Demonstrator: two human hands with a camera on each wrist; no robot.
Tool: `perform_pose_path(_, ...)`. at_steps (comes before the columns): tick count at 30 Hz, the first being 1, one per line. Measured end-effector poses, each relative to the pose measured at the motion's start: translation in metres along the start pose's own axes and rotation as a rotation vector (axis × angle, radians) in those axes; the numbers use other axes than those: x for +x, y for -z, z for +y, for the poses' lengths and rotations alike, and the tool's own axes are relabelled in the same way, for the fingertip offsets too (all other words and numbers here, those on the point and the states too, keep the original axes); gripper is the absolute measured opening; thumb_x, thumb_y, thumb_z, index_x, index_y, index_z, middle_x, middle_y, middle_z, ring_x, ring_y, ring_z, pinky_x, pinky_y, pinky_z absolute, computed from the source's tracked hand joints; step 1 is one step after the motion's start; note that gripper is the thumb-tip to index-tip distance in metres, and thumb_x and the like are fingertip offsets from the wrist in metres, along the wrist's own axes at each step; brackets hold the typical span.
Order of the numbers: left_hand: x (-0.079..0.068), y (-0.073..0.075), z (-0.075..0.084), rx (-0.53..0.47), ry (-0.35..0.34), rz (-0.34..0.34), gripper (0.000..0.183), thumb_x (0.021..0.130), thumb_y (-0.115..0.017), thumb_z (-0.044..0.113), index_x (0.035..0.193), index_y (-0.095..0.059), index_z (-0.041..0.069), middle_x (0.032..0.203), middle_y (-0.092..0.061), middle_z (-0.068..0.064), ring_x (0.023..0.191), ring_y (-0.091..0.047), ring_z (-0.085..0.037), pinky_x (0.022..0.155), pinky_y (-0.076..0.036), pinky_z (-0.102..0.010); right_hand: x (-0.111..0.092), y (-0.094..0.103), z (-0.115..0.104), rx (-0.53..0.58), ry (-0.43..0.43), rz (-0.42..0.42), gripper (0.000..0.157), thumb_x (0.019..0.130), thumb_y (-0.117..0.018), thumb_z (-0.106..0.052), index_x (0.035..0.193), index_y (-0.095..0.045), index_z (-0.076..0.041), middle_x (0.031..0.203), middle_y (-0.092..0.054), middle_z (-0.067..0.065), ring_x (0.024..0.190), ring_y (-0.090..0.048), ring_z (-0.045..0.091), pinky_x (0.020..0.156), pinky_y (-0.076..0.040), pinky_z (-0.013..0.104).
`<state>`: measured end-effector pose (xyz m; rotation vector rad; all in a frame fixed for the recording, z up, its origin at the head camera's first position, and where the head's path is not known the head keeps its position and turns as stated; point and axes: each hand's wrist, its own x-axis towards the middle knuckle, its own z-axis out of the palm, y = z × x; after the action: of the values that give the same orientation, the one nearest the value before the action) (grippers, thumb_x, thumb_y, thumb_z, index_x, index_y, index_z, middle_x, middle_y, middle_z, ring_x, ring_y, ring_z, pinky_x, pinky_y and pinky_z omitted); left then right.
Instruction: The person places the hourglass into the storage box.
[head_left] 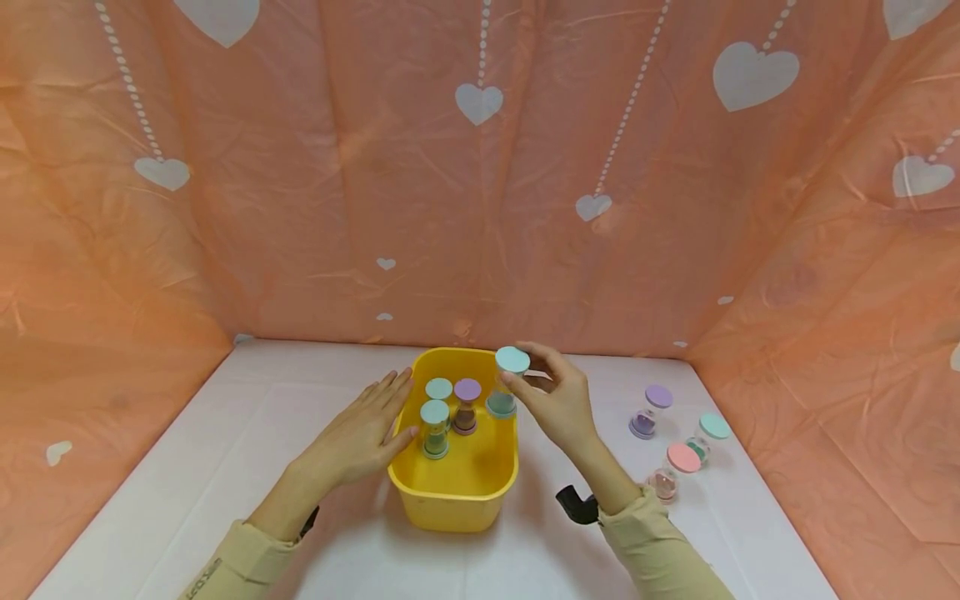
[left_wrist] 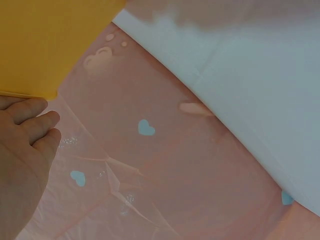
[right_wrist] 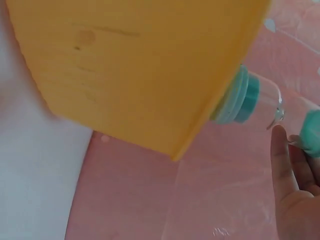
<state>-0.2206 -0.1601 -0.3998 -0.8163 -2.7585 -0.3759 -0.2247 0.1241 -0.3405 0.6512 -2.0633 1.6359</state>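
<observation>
My right hand [head_left: 561, 407] pinches a sand timer with teal caps [head_left: 513, 361] near its upper end, holding it upright by the right rim of the yellow bin [head_left: 452, 512]. In the right wrist view this sand timer's lower cap [right_wrist: 243, 97] shows just past the bin's edge. Fingers extended, my left hand [head_left: 358, 435] lies along the bin's left rim, its thumb reaching over the edge. Inside the bin stand two teal-capped sand timers, the nearer one [head_left: 435, 414] in front of the farther one [head_left: 438, 388], and a purple-capped sand timer [head_left: 467, 389].
To the right on the white tabletop [head_left: 315, 558] stand a purple-capped sand timer [head_left: 658, 397], a teal-capped one [head_left: 714, 426] and a pink-capped one [head_left: 683, 457], the last partly behind my right forearm. Orange cloth with white hearts [head_left: 480, 208] encloses the back and sides.
</observation>
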Motion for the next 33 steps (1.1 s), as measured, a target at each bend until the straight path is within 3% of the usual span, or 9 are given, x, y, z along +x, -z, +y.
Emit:
perform_pose_path(5,0.000,0.001,0.000,0.004,-0.003,0.000,0.073,0.096,-0.045,0.048,0.148,-0.028,-0.001,0.155,-0.022,-0.015,0.142,-0.021,-0.035,0.114,-0.022,-0.051,-0.001,-0.010,0.025,-0.003,-0.009,-0.074,0.044,0.077,-0.078,-0.007,0.117,-0.062,-0.001,0.108,-0.065,0.008,0.095,-0.064,0.024,0.078,-0.057,0.032)
perform_pose_path(10,0.000,0.000,0.000,0.009,-0.002,0.002,0.073,0.096,-0.045,0.047,0.147,-0.028,-0.001,0.155,-0.022,-0.015,0.142,-0.021,-0.036,0.113,-0.022,-0.051,-0.002,-0.014,0.037,-0.048,-0.008,-0.175,0.046,0.076,-0.080,-0.014,0.117,-0.062,-0.003,0.107,-0.065,0.002,0.094,-0.064,0.018,0.075,-0.057,0.029)
perform_pose_path(19,-0.001,0.000,0.000,0.008,0.002,-0.007,0.074,0.097,-0.040,0.052,0.148,-0.026,0.000,0.156,-0.020,-0.014,0.143,-0.018,-0.033,0.115,-0.020,-0.050,0.003,-0.017,0.046,-0.145,0.031,-0.361,0.042,0.078,-0.079,-0.017,0.115,-0.062,-0.005,0.104,-0.063,0.000,0.091,-0.064,0.014,0.078,-0.057,0.032)
perform_pose_path(27,0.000,-0.001,0.000,0.001,0.001,0.003,0.071,0.096,-0.050,0.042,0.148,-0.027,-0.001,0.156,-0.021,-0.014,0.143,-0.019,-0.034,0.114,-0.021,-0.051,0.011,-0.019,0.052,-0.269,0.107,-0.596,0.045,0.078,-0.078,-0.017,0.119,-0.063,-0.007,0.111,-0.063,-0.001,0.096,-0.062,0.011,0.084,-0.054,0.028)
perform_pose_path(33,0.000,0.000,0.001,0.003,0.000,0.004,0.071,0.096,-0.049,0.044,0.147,-0.028,-0.001,0.156,-0.021,-0.014,0.142,-0.020,-0.034,0.114,-0.021,-0.050,0.016,-0.021,0.055,-0.413,0.180,-0.681,0.044,0.078,-0.078,-0.021,0.118,-0.065,-0.010,0.110,-0.065,0.000,0.096,-0.060,0.010,0.085,-0.053,0.031)
